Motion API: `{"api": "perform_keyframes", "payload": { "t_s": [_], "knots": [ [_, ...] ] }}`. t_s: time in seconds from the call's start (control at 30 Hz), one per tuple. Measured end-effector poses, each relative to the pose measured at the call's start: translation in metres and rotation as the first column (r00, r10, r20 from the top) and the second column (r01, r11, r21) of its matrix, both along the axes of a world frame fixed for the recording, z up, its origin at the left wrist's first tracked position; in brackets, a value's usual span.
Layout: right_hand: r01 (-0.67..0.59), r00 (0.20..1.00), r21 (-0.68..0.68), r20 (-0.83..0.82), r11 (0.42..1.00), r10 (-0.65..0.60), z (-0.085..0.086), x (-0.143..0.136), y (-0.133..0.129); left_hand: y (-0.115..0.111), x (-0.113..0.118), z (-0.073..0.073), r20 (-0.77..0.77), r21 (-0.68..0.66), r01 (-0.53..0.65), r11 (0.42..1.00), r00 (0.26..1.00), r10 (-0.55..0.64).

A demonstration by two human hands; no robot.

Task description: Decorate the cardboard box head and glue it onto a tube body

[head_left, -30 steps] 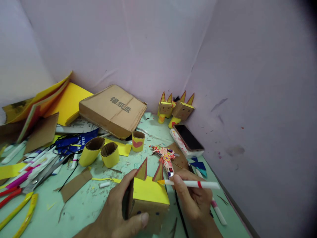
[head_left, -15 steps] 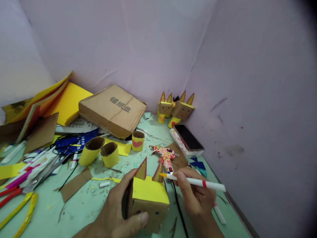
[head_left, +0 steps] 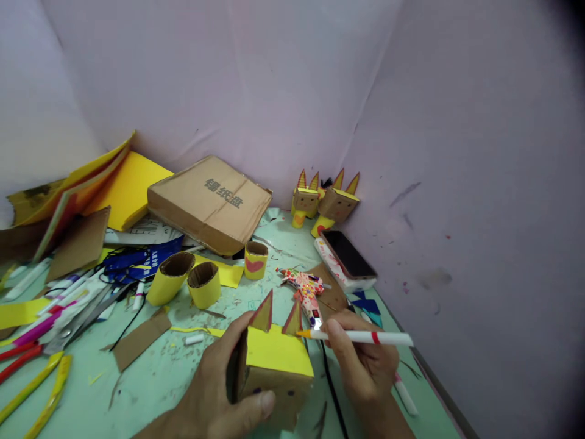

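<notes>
My left hand [head_left: 223,384] grips the left side of a small cardboard box head [head_left: 278,356], its thumb across the front near two dark dots. The box has a yellow top and two pointed ears edged in red. Between the fingers of my right hand [head_left: 361,360] is a white marker [head_left: 384,338] with a red band. Its orange tip touches or nearly touches the base of the right ear [head_left: 293,317]. Behind the box lies a flower-patterned glue gun [head_left: 305,291].
Yellow cardboard tubes [head_left: 203,285] and a flat cardboard box [head_left: 210,201] stand beyond my left hand. Scissors [head_left: 68,329], markers and scraps crowd the left. A phone [head_left: 348,253] lies on a white pack at right, below two finished-looking cardboard figures [head_left: 338,204]. A black cable [head_left: 329,384] runs between my hands.
The marker tip has moved slightly down the right ear to its base, and the marker lies more level. My left hand keeps its hold on the box.
</notes>
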State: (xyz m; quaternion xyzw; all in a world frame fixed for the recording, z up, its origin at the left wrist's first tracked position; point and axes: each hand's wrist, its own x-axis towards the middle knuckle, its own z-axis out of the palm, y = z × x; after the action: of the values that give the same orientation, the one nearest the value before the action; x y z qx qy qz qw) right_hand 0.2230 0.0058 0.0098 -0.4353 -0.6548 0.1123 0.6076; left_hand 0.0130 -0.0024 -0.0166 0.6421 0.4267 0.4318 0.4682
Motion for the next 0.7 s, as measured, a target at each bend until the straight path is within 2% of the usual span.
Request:
{"api": "perform_keyframes", "payload": {
  "t_s": [0.23,0.43,0.53,0.7],
  "knots": [
    [-0.063,0.994,-0.027,0.086,0.998,0.065,-0.0003,0.0001,0.0004,0.0007,0.0003,0.0019,0.001,0.007,0.011,1.000,1.000,-0.011],
    [-0.082,0.992,-0.027,0.091,0.996,0.084,0.0003,-0.0007,0.0012,0.0010,-0.0006,-0.0021,-0.002,0.046,0.002,0.999,1.000,-0.002],
    [-0.060,0.996,-0.035,0.061,0.998,0.062,-0.0004,0.0002,0.0010,0.0015,-0.0006,-0.0024,-0.017,0.075,-0.010,0.997,1.000,0.012],
    [0.001,1.000,0.048,-0.017,0.999,-0.001,0.0021,-0.0023,-0.0001,0.0015,-0.0001,0.0017,-0.009,0.067,0.015,0.998,1.000,-0.015]
  ]
}}
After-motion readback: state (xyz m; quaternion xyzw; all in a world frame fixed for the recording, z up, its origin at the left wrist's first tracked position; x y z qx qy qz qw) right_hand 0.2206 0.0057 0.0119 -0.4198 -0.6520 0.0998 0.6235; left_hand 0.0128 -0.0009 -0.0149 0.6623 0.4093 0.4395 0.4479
